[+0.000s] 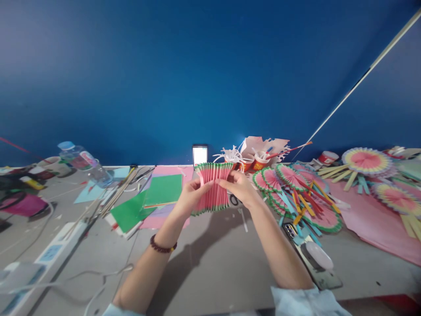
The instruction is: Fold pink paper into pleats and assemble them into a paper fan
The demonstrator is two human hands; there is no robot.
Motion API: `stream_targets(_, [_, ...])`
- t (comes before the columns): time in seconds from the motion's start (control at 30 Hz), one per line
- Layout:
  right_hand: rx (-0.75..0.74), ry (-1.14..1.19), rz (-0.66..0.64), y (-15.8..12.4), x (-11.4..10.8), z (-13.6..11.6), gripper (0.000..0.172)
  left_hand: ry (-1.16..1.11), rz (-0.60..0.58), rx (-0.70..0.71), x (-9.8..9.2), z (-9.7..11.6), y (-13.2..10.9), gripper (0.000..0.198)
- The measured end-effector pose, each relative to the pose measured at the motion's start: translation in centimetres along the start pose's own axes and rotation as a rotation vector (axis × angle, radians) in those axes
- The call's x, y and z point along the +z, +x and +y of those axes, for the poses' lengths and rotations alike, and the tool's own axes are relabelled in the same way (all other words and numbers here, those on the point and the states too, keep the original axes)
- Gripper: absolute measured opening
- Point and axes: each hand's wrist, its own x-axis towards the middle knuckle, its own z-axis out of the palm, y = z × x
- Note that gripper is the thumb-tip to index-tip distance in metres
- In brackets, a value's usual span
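Note:
A pleated pink paper [213, 195] with green edges is held up above the grey table, its folds running up and down. My left hand [194, 195] grips its left side, thumb lying across the front of the pleats. On the right side my right hand [240, 188] holds it in the same way, thumb pointing inward. The two thumb tips are close together near the middle of the paper. Both hands' other fingers are mostly hidden behind the paper.
Green sheets [163, 189] lie left of the hands, near a tilted plastic bottle [87, 163] and a white power strip [54, 259]. Finished pleated fans [291, 177], a phone [312, 259] and a white mouse [318, 255] are on the right. Red cups [261, 161] stand near the blue wall.

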Motion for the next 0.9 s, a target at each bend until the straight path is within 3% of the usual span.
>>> stream_targets(0.27, [0.053,0.040,0.102,0.2,-0.3,-0.3,0.036,-0.043,0.046,-0.060,-0.6,0.4,-0.1,0.036])
stream_targets(0.9, [0.076,0.002,0.111,0.8,-1.2,0.9,0.041,-0.047,0.046,-0.137,-1.7,0.6,0.4,0.034])
